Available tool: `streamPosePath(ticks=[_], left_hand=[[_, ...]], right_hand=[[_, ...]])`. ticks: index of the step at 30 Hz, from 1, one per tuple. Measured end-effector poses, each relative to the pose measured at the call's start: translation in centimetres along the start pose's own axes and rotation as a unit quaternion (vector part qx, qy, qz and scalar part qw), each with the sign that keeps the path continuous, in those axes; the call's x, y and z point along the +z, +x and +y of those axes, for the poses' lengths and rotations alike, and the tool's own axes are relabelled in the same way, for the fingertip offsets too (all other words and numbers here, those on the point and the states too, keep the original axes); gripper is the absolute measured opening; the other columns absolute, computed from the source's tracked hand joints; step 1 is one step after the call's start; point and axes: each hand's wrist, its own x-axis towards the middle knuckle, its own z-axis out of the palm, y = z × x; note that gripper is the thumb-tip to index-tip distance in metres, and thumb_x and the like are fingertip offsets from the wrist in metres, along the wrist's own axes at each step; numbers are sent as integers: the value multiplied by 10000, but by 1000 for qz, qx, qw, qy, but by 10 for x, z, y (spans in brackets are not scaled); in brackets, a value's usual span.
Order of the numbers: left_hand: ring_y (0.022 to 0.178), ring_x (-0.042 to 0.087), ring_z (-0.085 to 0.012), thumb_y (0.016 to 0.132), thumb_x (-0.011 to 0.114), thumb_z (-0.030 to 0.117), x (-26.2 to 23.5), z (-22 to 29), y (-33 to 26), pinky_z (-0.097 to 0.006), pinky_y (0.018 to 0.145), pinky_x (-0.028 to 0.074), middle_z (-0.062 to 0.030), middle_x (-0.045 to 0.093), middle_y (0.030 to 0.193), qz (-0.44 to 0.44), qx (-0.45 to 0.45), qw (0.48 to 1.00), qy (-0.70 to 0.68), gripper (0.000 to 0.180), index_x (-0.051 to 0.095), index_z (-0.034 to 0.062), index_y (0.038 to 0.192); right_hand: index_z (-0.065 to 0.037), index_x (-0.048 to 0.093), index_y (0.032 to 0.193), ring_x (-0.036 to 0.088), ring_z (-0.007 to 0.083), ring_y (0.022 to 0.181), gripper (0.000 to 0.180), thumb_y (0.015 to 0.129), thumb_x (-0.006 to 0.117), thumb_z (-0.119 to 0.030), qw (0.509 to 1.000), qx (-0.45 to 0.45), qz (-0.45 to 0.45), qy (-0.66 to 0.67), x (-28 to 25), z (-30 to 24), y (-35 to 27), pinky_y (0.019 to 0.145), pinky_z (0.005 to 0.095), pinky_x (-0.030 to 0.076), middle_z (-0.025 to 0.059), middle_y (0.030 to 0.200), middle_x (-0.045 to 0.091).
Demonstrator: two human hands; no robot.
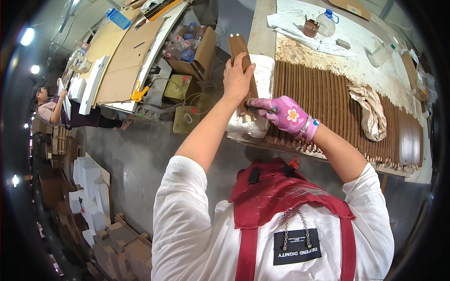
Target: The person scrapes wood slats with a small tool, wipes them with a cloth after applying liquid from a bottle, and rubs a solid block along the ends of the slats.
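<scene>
My bare left hand (pixel 236 79) is wrapped round a brown wooden slat (pixel 240 46), which slants over a white padded block (pixel 264 70) at the workbench's left edge. Two pale dowel pegs stick out of the slat's far end. My right hand (pixel 288 115) wears a pink glove with a flower on it. Its fingers are closed at the slat's near end, and whatever dark thing may be in them I cannot make out. Just to the right, a long row of similar brown slats (pixel 309 93) lies side by side, with pegs along their near ends.
A crumpled beige cloth (pixel 370 112) lies on the slats. Behind are a brown cup (pixel 311 27), a clear jug (pixel 327 23) and a tipped bottle (pixel 382 55). To the left stand yellowish cans (pixel 186 119) and a carton of bottles (pixel 204 56). Another person (pixel 56 105) stands far left.
</scene>
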Motion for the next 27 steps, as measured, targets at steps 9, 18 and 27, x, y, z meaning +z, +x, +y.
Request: streamPosePath(ticks=[9,18,27], left_hand=[[1227,426,-468,908,593,321,-1,0,0,-467,1003,389,-319,369,1365,2,17,1000,-23,501,437,135,1347],[1176,485,-409,906,595,299,0,-1,-1,-418,1003,399,-253,415,1337,22,18,1000,-8,478,461,121,1329],[1204,453,-460,904,591,305,-2,1,0,-451,990,405,-327,366,1360,5,13,1000,-23,488,448,143,1342]], right_hand=[[-161,617,1214,664,292,806,406,815,565,-104,999,-10,-32,-19,-7,0,7,731,359,508,79,857,677],[-139,643,1190,664,309,906,309,894,557,-145,992,-31,-114,48,-21,6,24,805,353,506,129,1056,680],[-102,638,1208,670,190,867,386,830,565,-64,974,-19,-194,113,-31,17,34,812,312,502,114,1001,705]])
